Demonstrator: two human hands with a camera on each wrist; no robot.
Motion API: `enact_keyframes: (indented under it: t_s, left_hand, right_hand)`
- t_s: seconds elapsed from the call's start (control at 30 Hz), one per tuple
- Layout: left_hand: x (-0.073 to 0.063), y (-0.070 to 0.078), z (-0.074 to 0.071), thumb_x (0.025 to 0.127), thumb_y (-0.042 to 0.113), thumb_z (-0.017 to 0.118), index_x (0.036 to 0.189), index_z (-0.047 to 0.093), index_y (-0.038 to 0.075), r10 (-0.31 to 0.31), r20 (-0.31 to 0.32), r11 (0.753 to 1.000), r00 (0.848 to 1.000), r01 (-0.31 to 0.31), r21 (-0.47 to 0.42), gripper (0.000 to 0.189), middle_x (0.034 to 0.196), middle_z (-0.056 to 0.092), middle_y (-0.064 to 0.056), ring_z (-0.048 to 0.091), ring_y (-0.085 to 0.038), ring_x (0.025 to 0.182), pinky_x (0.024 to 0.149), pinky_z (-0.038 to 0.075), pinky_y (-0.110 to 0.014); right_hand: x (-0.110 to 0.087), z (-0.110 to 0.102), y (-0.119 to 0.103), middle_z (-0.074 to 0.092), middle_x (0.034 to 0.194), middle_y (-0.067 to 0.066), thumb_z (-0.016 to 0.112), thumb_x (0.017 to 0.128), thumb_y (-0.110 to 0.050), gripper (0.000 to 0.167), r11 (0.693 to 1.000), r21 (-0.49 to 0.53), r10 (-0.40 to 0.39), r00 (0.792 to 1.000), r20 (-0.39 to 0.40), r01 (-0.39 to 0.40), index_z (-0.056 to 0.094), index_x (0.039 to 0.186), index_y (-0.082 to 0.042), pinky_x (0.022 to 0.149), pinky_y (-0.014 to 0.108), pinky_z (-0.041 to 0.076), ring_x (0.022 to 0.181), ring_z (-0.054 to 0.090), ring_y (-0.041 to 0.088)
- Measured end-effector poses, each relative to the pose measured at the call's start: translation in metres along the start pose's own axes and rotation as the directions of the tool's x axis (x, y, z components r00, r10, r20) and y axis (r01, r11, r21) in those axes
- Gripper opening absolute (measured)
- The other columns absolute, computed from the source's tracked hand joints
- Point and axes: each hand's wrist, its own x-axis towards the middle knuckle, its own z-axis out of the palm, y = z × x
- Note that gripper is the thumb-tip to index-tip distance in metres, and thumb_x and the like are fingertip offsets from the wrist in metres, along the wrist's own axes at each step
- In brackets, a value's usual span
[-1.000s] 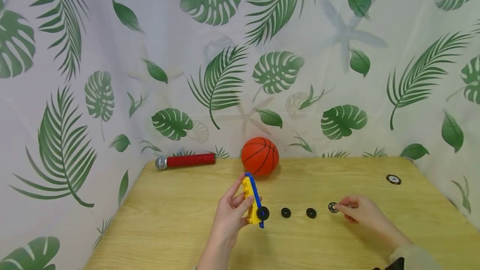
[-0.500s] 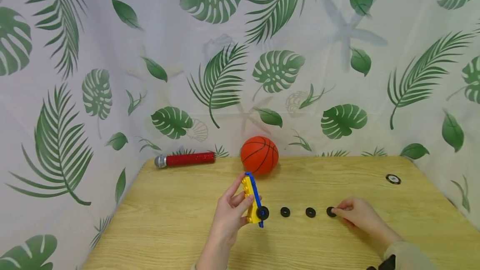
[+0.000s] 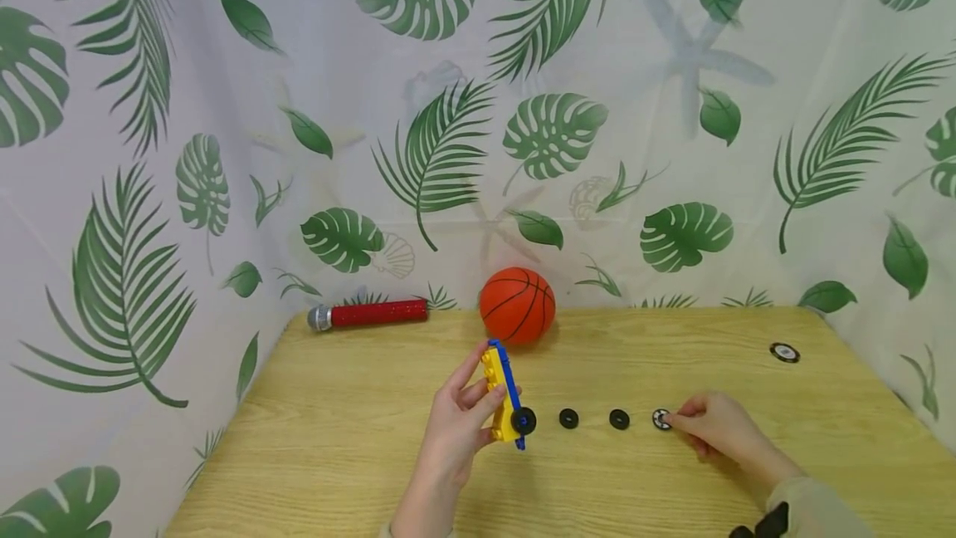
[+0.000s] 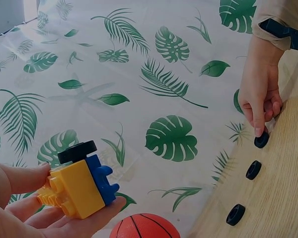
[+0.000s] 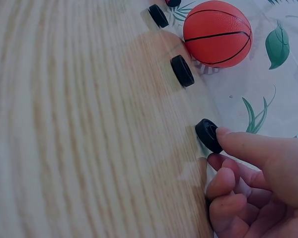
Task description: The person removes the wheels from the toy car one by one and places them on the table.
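Holding a yellow-and-blue building-block vehicle (image 3: 511, 387) above the wood-grain table (image 3: 336, 430), the left hand (image 3: 460, 426) is partly closed, its thumb laid against the studded yellow body and its fingers bracing the opposite side. The left forearm (image 3: 431, 492) rises from the lower edge of the head view. The vehicle is tilted steeply, nearly on end, with a mounted black wheel (image 3: 524, 421) near its lower end. The right hand (image 3: 715, 428), extended inward from a pale sleeve (image 3: 814, 509) with a black wrist strap (image 3: 774, 520), pinches the outermost wheel (image 3: 660, 419) between thumb and index finger, the remaining fingers curled toward the palm; whether this wheel touches the table cannot be told. Between the hands, the inner wheel (image 3: 569, 418) and the middle wheel (image 3: 619, 419) lie flat, spaced in line with the pinched one. Along the back edge, an orange basketball (image 3: 517, 305) sits right of a red microphone (image 3: 369, 314); a black-and-white disc (image 3: 785, 352) lies at far right, before a leaf-print cloth (image 3: 612, 40).
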Motion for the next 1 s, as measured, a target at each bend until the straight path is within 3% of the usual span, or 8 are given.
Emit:
enact_keyframes:
  t_s: [0.47,0.63,0.8,1.0]
  left_hand:
    - [0.001,0.004,0.001,0.098,0.010,0.060,0.151,0.041,0.027,-0.002,-0.001,1.000,1.000,0.002,-0.007,0.059,0.130,0.066,-0.014,0.067,-0.027,0.113,0.087,0.056,-0.053]
    - [0.000,0.004,0.001,0.098,0.009,0.060,0.151,0.041,0.027,0.003,0.002,1.000,1.000,-0.003,-0.015,0.059,0.131,0.065,-0.014,0.068,-0.025,0.112,0.087,0.056,-0.052]
    - [-0.001,0.004,0.002,0.098,0.009,0.060,0.152,0.040,0.026,0.009,0.010,1.000,1.000,-0.009,-0.016,0.060,0.131,0.066,-0.015,0.069,-0.024,0.111,0.087,0.056,-0.052]
    - [-0.004,0.005,0.003,0.099,0.008,0.059,0.152,0.039,0.025,0.013,0.019,1.000,1.000,-0.013,-0.023,0.060,0.130,0.066,-0.015,0.069,-0.023,0.109,0.087,0.057,-0.051]
  right_hand:
    - [0.002,-0.004,0.000,0.056,0.055,0.001,0.069,0.092,-0.025,0.028,0.998,0.057,0.020,1.000,0.008,-0.021,0.066,0.093,0.003,0.043,0.027,0.046,0.045,0.055,0.013]
    - [0.001,-0.007,-0.002,0.057,0.054,0.002,0.065,0.095,-0.023,0.029,0.999,0.047,-0.001,1.000,-0.014,0.002,0.065,0.101,0.006,0.047,0.030,0.048,0.047,0.055,0.015]
    - [0.000,-0.013,-0.012,0.064,0.069,0.004,0.061,0.097,-0.018,0.030,0.997,0.083,-0.011,1.000,0.005,0.010,0.061,0.112,0.008,0.053,0.032,0.050,0.061,0.058,0.018]
    - [-0.006,-0.019,-0.029,0.073,0.089,0.010,0.062,0.097,-0.019,0.037,0.987,0.139,-0.079,0.997,0.017,0.076,0.058,0.120,0.010,0.061,0.034,0.057,0.076,0.068,0.020]
